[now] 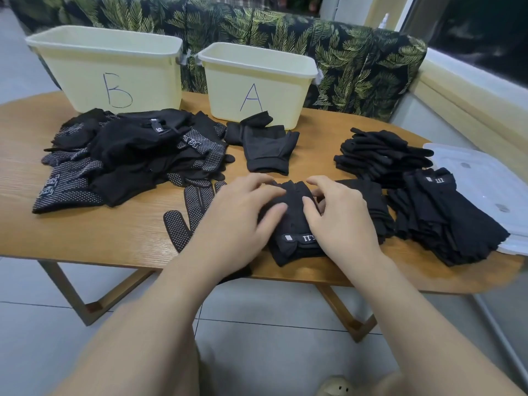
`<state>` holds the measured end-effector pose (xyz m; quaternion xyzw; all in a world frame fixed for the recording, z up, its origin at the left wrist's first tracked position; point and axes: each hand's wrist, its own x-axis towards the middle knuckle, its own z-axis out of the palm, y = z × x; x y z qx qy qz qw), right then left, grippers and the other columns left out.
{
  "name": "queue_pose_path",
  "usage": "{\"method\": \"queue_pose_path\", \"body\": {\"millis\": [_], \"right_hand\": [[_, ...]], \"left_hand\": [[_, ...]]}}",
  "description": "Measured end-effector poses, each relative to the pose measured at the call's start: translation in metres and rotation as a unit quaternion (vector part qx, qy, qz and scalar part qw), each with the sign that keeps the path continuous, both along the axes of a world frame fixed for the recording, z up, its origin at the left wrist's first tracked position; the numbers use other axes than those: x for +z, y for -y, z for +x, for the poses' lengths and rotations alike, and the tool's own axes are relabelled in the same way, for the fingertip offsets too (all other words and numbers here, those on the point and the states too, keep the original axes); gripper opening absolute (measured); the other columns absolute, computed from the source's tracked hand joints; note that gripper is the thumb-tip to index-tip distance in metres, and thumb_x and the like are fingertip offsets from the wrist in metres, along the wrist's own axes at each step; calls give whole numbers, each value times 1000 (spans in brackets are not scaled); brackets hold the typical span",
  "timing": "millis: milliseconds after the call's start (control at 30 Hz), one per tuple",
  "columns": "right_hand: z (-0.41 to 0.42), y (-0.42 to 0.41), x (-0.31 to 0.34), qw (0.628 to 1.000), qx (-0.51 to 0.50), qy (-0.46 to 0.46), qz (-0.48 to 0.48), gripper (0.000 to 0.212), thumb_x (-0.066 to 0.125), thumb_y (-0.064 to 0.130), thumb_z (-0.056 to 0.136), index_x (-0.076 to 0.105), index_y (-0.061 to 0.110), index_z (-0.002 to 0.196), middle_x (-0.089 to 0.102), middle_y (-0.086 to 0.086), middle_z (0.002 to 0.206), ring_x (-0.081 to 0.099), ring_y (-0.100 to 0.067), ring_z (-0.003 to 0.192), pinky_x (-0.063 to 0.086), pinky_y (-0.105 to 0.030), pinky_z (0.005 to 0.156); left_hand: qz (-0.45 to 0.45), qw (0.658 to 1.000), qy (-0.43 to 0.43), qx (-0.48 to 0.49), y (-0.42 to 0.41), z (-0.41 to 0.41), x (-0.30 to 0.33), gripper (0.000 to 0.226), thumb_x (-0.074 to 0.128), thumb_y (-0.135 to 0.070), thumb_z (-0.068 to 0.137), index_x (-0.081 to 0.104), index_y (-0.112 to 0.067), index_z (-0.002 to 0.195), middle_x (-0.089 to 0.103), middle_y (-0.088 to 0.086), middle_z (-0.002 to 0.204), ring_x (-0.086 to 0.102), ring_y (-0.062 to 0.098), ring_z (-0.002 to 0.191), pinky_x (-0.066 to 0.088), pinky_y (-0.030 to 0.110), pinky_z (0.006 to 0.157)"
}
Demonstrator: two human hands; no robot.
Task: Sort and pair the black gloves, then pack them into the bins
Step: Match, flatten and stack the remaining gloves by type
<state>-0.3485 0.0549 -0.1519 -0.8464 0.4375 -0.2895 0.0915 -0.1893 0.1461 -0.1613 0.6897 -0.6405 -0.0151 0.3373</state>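
Both hands work on one fingerless glove pair [297,232] lying at the near middle of the worktop [120,232]. The left hand [243,215] lies flat with straight fingers pressing the fabric, while the right hand [340,215] has its fingers curled, pinching the top layer, probably to line the two gloves up before packing. The unsorted heap [128,158] sits at the left, in front of bin B [111,67]; a dotted glove [185,215] lies just beside the left hand. A loose glove pair [265,150] rests before bin A [257,81], touching its wall. Sorted stacks [423,195] crowd the right, partly on a clear lid [485,178], so the reach to either bin passes over gloves.
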Motion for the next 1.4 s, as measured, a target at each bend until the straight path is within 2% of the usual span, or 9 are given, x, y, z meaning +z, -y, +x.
{"method": "queue_pose_path", "body": {"millis": [133, 233, 300, 433, 700, 1100, 1167, 1300, 1400], "right_hand": [[-7, -1, -1, 999, 12, 7, -41, 29, 65, 22, 97, 67, 16, 125, 72, 0, 107, 67, -23, 94, 57, -43, 82], [-8, -1, -1, 996, 52, 8, -78, 28, 63, 20, 98, 67, 14, 125, 68, 1, 118, 61, -19, 109, 52, -37, 92], [-6, -3, -2, 993, 92, 8, -69, 33, 60, 18, 100, 64, 14, 133, 64, 1, 131, 55, -18, 121, 44, -30, 103], [2, -13, -1, 990, 133, -42, -10, 39, 49, 21, 107, 55, 18, 145, 49, -1, 153, 41, -16, 140, 36, -36, 112], [-3, -11, -17, 968, 131, -196, 89, 53, 26, 32, 112, 22, 18, 162, 17, 2, 171, 10, -9, 157, 3, -25, 126], [-19, -16, -37, 969, 143, -192, 52, 78, 3, 60, 101, 22, 18, 163, 13, 1, 172, 4, -11, 158, -3, -26, 126], [-26, -21, -40, 970, 157, -186, 1, 80, 8, 61, 100, 29, 14, 161, 20, -2, 170, 9, -14, 158, 1, -32, 128], [-40, -33, -43, 970, 166, -146, -103, 68, 40, 55, 102, 49, 7, 150, 38, -9, 162, 26, -23, 155, 18, -48, 126], [-40, -35, -39, 964, 180, -98, -168, 53, 59, 45, 95, 65, 10, 134, 55, -8, 148, 46, -26, 142, 29, -49, 122]], "left_hand": [[76, 996, 17, -34, 1, -2, 1, 55, 42, -53, 103, 55, -23, 147, 45, -1, 157, 38, 16, 145, 25, 31, 119], [121, 991, 46, -31, 2, 2, -2, 59, 44, -51, 104, 44, -21, 154, 35, 1, 164, 27, 16, 151, 15, 28, 122], [147, 987, 57, -36, 3, 2, -4, 61, 43, -51, 104, 38, -19, 156, 28, 1, 167, 19, 16, 155, 8, 29, 125], [186, 978, 84, -34, 5, 4, -8, 67, 34, -55, 105, 26, -20, 161, 15, -3, 171, 5, 13, 157, -5, 32, 125], [244, 962, 117, -21, 3, 10, -10, 66, 21, -52, 107, 7, -22, 164, -3, -7, 172, -8, 9, 157, -9, 37, 126], [285, 948, 144, -10, 3, 8, -9, 68, 16, -52, 107, -4, -20, 164, -10, -5, 171, -13, 9, 156, -10, 40, 126], [282, 947, 151, -9, 3, 8, -11, 69, 15, -52, 107, -5, -20, 164, -10, -5, 171, -13, 9, 156, -11, 40, 126], [262, 953, 150, -8, 3, 11, -17, 74, 6, -61, 103, -3, -21, 164, -8, -6, 171, -13, 7, 156, -12, 40, 126], [247, 958, 142, -14, 1, 12, -19, 82, 1, -68, 95, -1, -24, 164, -6, -8, 171, -12, 5, 155, -13, 39, 126]]}}
